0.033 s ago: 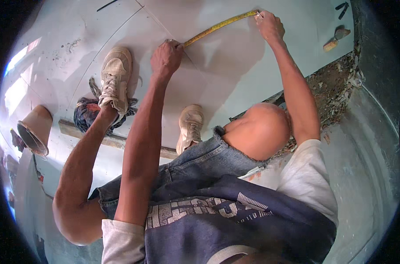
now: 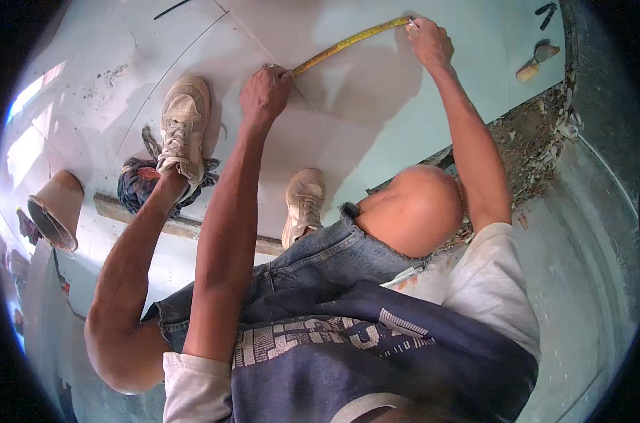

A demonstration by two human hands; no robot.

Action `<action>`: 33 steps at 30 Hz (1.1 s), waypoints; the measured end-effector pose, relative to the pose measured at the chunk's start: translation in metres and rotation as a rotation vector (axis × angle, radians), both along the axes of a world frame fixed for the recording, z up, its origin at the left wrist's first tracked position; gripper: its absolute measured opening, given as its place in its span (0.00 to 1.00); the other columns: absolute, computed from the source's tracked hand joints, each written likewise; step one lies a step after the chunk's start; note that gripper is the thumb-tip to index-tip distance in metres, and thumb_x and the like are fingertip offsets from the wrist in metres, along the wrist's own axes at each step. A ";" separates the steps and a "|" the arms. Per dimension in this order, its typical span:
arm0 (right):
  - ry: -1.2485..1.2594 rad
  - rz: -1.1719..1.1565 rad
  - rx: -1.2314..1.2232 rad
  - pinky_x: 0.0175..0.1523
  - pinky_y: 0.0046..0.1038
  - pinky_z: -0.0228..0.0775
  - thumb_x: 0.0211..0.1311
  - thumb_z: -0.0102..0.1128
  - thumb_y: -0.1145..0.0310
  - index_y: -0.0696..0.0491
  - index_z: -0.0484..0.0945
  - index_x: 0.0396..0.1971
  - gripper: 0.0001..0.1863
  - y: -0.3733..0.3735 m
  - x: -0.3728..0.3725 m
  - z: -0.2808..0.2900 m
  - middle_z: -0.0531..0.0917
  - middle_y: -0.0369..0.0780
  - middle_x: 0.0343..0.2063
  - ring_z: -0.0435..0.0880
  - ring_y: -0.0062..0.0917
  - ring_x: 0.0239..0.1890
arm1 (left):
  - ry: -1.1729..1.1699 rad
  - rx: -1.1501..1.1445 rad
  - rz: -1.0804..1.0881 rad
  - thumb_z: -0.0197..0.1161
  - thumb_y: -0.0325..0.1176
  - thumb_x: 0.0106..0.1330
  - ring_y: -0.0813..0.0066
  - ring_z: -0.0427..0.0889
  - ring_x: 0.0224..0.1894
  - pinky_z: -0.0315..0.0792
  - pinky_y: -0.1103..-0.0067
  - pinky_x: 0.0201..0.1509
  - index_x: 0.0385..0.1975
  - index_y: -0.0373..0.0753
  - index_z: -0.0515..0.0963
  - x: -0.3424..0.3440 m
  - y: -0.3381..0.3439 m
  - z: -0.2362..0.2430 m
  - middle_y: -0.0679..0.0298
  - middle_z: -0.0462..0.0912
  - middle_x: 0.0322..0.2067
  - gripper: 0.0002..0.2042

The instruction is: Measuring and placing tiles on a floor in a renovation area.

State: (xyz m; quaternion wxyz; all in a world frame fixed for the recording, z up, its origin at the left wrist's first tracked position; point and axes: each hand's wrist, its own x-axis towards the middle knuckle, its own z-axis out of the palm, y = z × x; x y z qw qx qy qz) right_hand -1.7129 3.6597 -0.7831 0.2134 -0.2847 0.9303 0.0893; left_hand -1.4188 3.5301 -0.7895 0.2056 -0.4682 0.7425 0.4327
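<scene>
A yellow tape measure blade (image 2: 352, 46) stretches over the pale floor tiles (image 2: 376, 99), bowed slightly between my two hands. My left hand (image 2: 266, 92) is closed around its left end; whether the case or only the blade sits in the fist is hidden. At the other end, my right hand (image 2: 430, 41) pinches the blade's tip region with bent fingers. A small whitish thing (image 2: 414, 25) shows at those fingertips, too small to name. Both hands are low over the tiles, ahead of my shoes (image 2: 184, 120).
At left a bucket (image 2: 65, 204) lies tipped near a dark cloth bundle (image 2: 138, 187) and a wooden strip (image 2: 186, 227). Rubble (image 2: 528, 141) fills a gap along the tiles' right edge. A scraper-like tool (image 2: 537, 63) and a black tool (image 2: 546, 15) lie at upper right.
</scene>
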 end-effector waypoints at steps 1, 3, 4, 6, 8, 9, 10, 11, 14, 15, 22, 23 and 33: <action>0.027 0.015 -0.063 0.43 0.42 0.72 0.60 0.55 0.54 0.44 0.74 0.45 0.16 0.001 0.002 0.000 0.83 0.40 0.32 0.81 0.39 0.39 | 0.028 -0.013 0.000 0.54 0.44 0.61 0.52 0.79 0.43 0.71 0.64 0.47 0.38 0.44 0.81 0.000 0.000 -0.001 0.53 0.81 0.37 0.15; 0.059 0.033 -0.129 0.43 0.44 0.72 0.60 0.56 0.55 0.43 0.70 0.50 0.19 0.001 0.005 0.001 0.83 0.43 0.32 0.81 0.41 0.40 | 0.062 -0.030 0.003 0.54 0.45 0.61 0.53 0.79 0.43 0.71 0.64 0.47 0.38 0.44 0.82 0.001 -0.001 -0.004 0.53 0.81 0.37 0.15; 0.068 0.017 -0.121 0.43 0.44 0.72 0.60 0.57 0.55 0.42 0.66 0.53 0.22 0.000 0.006 0.003 0.82 0.45 0.32 0.81 0.42 0.40 | 0.067 -0.053 -0.027 0.55 0.45 0.61 0.53 0.79 0.43 0.71 0.64 0.48 0.39 0.45 0.82 0.002 -0.001 -0.005 0.54 0.81 0.38 0.15; 0.078 0.000 -0.118 0.42 0.45 0.72 0.60 0.57 0.56 0.40 0.63 0.56 0.25 0.000 0.010 0.007 0.82 0.47 0.31 0.81 0.43 0.40 | 0.073 -0.081 -0.058 0.55 0.45 0.61 0.54 0.79 0.43 0.71 0.65 0.48 0.40 0.45 0.82 0.003 -0.002 -0.006 0.54 0.81 0.38 0.15; -0.006 -0.037 -0.106 0.41 0.45 0.72 0.62 0.55 0.56 0.40 0.60 0.58 0.25 0.000 0.013 0.012 0.82 0.48 0.30 0.81 0.45 0.38 | 0.019 -0.017 -0.019 0.55 0.45 0.61 0.54 0.79 0.43 0.71 0.64 0.48 0.40 0.46 0.81 0.003 -0.001 -0.006 0.55 0.81 0.39 0.15; -0.005 -0.037 -0.107 0.41 0.45 0.72 0.62 0.55 0.56 0.40 0.60 0.58 0.25 0.000 0.014 0.013 0.82 0.48 0.30 0.81 0.45 0.38 | 0.028 -0.045 -0.011 0.55 0.45 0.61 0.54 0.79 0.43 0.71 0.64 0.48 0.40 0.46 0.81 0.002 -0.001 -0.006 0.55 0.81 0.39 0.15; 0.011 0.020 -0.135 0.40 0.45 0.73 0.63 0.54 0.57 0.40 0.60 0.58 0.25 0.001 0.016 0.014 0.82 0.47 0.30 0.82 0.45 0.37 | 0.025 -0.043 -0.017 0.55 0.45 0.61 0.53 0.79 0.43 0.71 0.64 0.48 0.40 0.46 0.81 0.002 -0.001 -0.006 0.54 0.81 0.38 0.14; 0.026 0.077 -0.162 0.40 0.45 0.73 0.63 0.54 0.57 0.39 0.60 0.58 0.24 0.002 0.016 0.015 0.82 0.46 0.30 0.82 0.45 0.36 | 0.004 -0.019 -0.028 0.54 0.44 0.61 0.53 0.79 0.43 0.71 0.64 0.48 0.40 0.46 0.81 0.001 -0.002 -0.005 0.54 0.81 0.38 0.14; 0.016 0.063 -0.168 0.38 0.45 0.72 0.64 0.53 0.57 0.38 0.62 0.56 0.21 0.004 0.018 0.013 0.83 0.45 0.30 0.82 0.46 0.35 | -0.018 -0.017 -0.069 0.53 0.44 0.61 0.52 0.79 0.42 0.71 0.63 0.47 0.39 0.46 0.82 -0.001 -0.003 -0.004 0.53 0.82 0.36 0.15; 0.016 0.066 -0.172 0.38 0.45 0.72 0.64 0.53 0.57 0.38 0.62 0.56 0.21 0.004 0.018 0.011 0.83 0.45 0.30 0.82 0.46 0.35 | -0.023 -0.042 -0.062 0.53 0.44 0.61 0.52 0.79 0.42 0.71 0.63 0.47 0.39 0.46 0.82 -0.001 -0.003 -0.003 0.53 0.82 0.36 0.15; -0.009 0.031 -0.184 0.37 0.44 0.71 0.64 0.51 0.58 0.43 0.67 0.47 0.14 0.007 0.017 0.008 0.83 0.42 0.30 0.82 0.43 0.35 | 0.033 -0.043 -0.041 0.52 0.43 0.60 0.52 0.80 0.41 0.72 0.63 0.47 0.37 0.45 0.82 -0.001 -0.005 -0.001 0.53 0.82 0.35 0.14; -0.001 0.023 -0.168 0.37 0.44 0.71 0.64 0.51 0.58 0.44 0.68 0.46 0.13 0.007 0.017 0.007 0.83 0.42 0.29 0.82 0.43 0.35 | 0.015 -0.022 -0.050 0.52 0.43 0.60 0.51 0.80 0.41 0.72 0.63 0.46 0.37 0.45 0.82 -0.002 -0.006 -0.001 0.53 0.82 0.35 0.14; 0.002 -0.022 -0.097 0.39 0.44 0.71 0.66 0.49 0.59 0.43 0.70 0.48 0.13 0.000 0.020 0.009 0.83 0.43 0.32 0.81 0.43 0.36 | 0.067 -0.037 -0.009 0.56 0.42 0.59 0.51 0.80 0.39 0.72 0.62 0.43 0.35 0.42 0.81 0.003 -0.003 0.000 0.52 0.81 0.34 0.13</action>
